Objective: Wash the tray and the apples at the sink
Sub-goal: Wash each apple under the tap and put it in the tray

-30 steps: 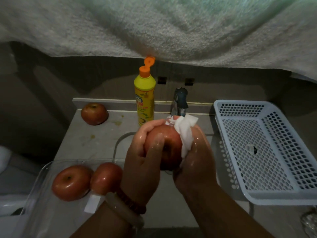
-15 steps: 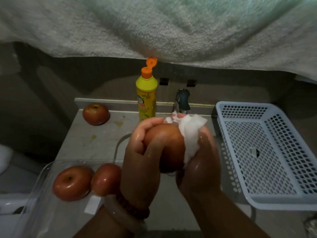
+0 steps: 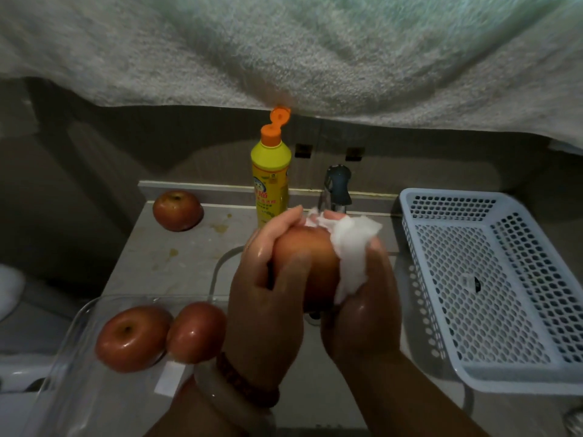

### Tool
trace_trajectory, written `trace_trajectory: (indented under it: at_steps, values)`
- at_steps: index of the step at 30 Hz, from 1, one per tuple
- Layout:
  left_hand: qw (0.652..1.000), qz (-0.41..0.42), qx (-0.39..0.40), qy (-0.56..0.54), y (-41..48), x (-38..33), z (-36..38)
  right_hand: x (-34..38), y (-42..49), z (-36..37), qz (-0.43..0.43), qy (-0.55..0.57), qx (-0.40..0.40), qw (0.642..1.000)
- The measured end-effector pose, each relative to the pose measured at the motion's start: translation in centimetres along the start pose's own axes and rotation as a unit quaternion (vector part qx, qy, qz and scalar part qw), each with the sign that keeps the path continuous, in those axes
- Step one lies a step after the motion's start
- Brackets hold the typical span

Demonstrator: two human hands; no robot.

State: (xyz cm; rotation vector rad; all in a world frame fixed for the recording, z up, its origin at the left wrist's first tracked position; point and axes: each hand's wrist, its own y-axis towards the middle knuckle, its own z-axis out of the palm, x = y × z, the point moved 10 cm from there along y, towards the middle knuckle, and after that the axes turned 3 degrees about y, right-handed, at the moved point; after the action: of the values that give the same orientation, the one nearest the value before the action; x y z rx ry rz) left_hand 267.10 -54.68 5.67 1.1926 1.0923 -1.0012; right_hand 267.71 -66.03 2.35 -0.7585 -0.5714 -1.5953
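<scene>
Towel [image 3: 284,52]: pale terry cloth hung across the whole top of view, hiding the wall above.
Basket [image 3: 536,378]: perforated pale-blue plastic, right of sink; small dark sticker on its floor, unreadable.
Tray [image 3: 79,316]: clear, lower left, cut off by frame edge; held 2 apples [image 3: 134,339] touching each other; white label on its floor, blank or unreadable.
Left hand [image 3: 262,298]: wet, fingers curled around held apple [image 3: 310,266] above the sink, in front of the tap [image 3: 338,187].
Right hand [image 3: 362,310]: pinched a white wipe [image 3: 350,250] against that apple.
Bottle [image 3: 270,178]: yellow, orange flip cap open; red characters on label, not legible.
Counter apple [image 3: 177,210]: 1, back left, well apart.
</scene>
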Motion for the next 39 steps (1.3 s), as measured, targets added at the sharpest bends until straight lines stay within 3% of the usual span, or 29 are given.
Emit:
trace_trajectory:
  at_steps: [2, 4, 5, 7, 9, 10, 11, 12, 13, 14, 15, 17, 20, 22, 23, 24, 25, 26, 27, 29, 31, 34, 36, 38, 39]
  values:
    - [0.996, 0.047, 0.006, 0.079, -0.1, -0.3, 0.0, -1.8, 0.3, -0.5, 0.065, 0.038, 0.025, 0.997]
    - [0.999, 0.001, 0.006, 0.033, 0.5, 1.1, -0.2, 0.1, 0.5, 0.5, -0.027, -0.085, 0.067, 0.994]
    - [0.999, -0.032, 0.018, 0.000, 0.7, 2.1, -0.1, 1.8, 0.0, 1.4, -0.111, -0.184, 0.090, 0.972]
    - [0.995, -0.063, 0.069, -0.027, 1.0, 2.2, 0.9, 4.2, -1.7, 3.1, -0.309, -0.391, 0.131, 0.857]
    - [0.994, -0.062, 0.087, -0.032, 1.1, 1.6, 1.1, 4.3, -2.9, 4.1, -0.401, -0.467, 0.189, 0.765]
    - [0.995, -0.056, 0.073, -0.031, 1.1, 1.2, 0.7, 4.3, -2.9, 4.0, -0.402, -0.461, 0.192, 0.768]
    - [0.997, -0.034, 0.064, -0.022, 1.0, 0.8, 0.3, 4.5, -2.4, 3.7, -0.374, -0.428, 0.175, 0.804]
    - [0.998, -0.003, 0.055, 0.014, 1.0, 0.5, -0.1, 4.3, -1.3, 2.8, -0.299, -0.359, 0.136, 0.874]
    - [0.996, 0.028, 0.056, 0.061, 0.9, 0.1, -0.1, 3.1, -0.2, 1.7, -0.171, -0.243, 0.097, 0.950]
    - [0.990, 0.059, 0.057, 0.113, 0.8, -0.4, -0.1, 0.7, 0.4, 0.4, -0.032, -0.116, 0.054, 0.991]
    - [0.980, 0.089, 0.063, 0.165, 0.6, -0.7, 0.2, -1.4, 0.4, -0.3, 0.067, -0.034, 0.032, 0.997]
    - [0.971, 0.116, 0.069, 0.200, 0.6, -1.2, 0.6, -2.6, 0.3, -1.4, 0.114, -0.022, 0.015, 0.993]
    - [0.995, -0.009, 0.069, 0.077, 1.2, 0.7, 0.2, 0.5, 0.1, -0.1, -0.049, -0.180, 0.043, 0.981]
    - [0.993, -0.093, 0.074, -0.015, 0.7, 4.0, 1.5, 3.1, -0.8, 1.4, -0.215, -0.355, 0.085, 0.906]
    - [0.996, -0.079, 0.045, 0.025, 0.3, 4.1, 1.4, 3.9, -1.6, 2.1, -0.297, -0.423, 0.113, 0.849]
    - [0.993, -0.006, 0.003, 0.116, 0.3, 3.2, 0.8, 4.2, -2.4, 2.8, -0.359, -0.467, 0.144, 0.795]
    - [0.982, 0.020, -0.063, 0.176, 0.3, 2.3, 0.2, 4.0, -2.7, 3.1, -0.387, -0.483, 0.165, 0.768]
    - [0.972, 0.057, -0.055, 0.220, 0.0, 1.9, 0.5, 3.9, -2.5, 3.1, -0.375, -0.473, 0.166, 0.780]
    - [0.964, 0.086, -0.012, 0.250, 0.0, 1.6, 0.8, 3.7, -1.8, 2.7, -0.331, -0.445, 0.148, 0.819]
    - [0.960, 0.090, 0.059, 0.260, -0.1, 1.2, 1.8, 2.2, -0.1, 1.3, -0.156, -0.318, 0.088, 0.931]
    - [0.970, 0.110, 0.016, 0.215, -0.1, -0.1, 0.9, -0.3, 0.6, -0.1, 0.010, -0.202, 0.047, 0.978]
    - [0.994, 0.030, -0.002, 0.107, -0.6, 0.9, 0.1, -1.3, 1.1, -1.6, 0.105, -0.109, 0.023, 0.988]
    - [0.997, 0.021, 0.020, 0.076, -0.2, 1.7, 0.1, -1.6, 0.7, -1.0, 0.117, -0.085, 0.030, 0.989]
    - [0.995, 0.039, 0.015, 0.093, 0.6, 2.2, 0.3, 0.6, 0.1, 0.6, -0.004, -0.194, 0.060, 0.979]
    - [0.995, 0.027, -0.013, 0.097, 0.9, 2.6, -0.1, 2.5, -0.3, 1.6, -0.121, -0.297, 0.074, 0.944]
